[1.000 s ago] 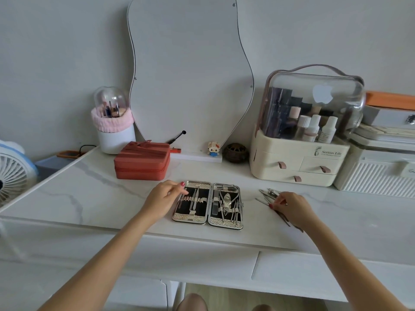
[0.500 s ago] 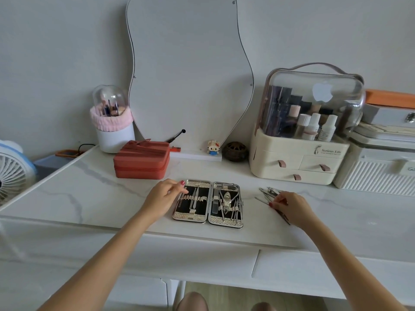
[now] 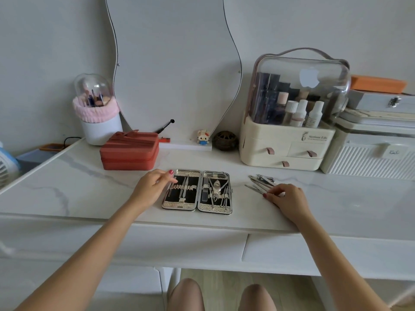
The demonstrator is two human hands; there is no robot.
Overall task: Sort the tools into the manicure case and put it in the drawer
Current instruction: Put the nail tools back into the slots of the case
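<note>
Little has moved since a second ago: on the desk (image 3: 89, 189), the open manicure case (image 3: 197, 191) lies between the hands, left hand (image 3: 152, 187) resting fingers on its edge, right hand (image 3: 284, 199) pinching loose tools (image 3: 260, 184).

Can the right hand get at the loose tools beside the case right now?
Most likely yes. The right hand already rests at the near edge of the loose tools, its fingertips on them, and nothing lies between. The open manicure case sits clear to their left.
</note>
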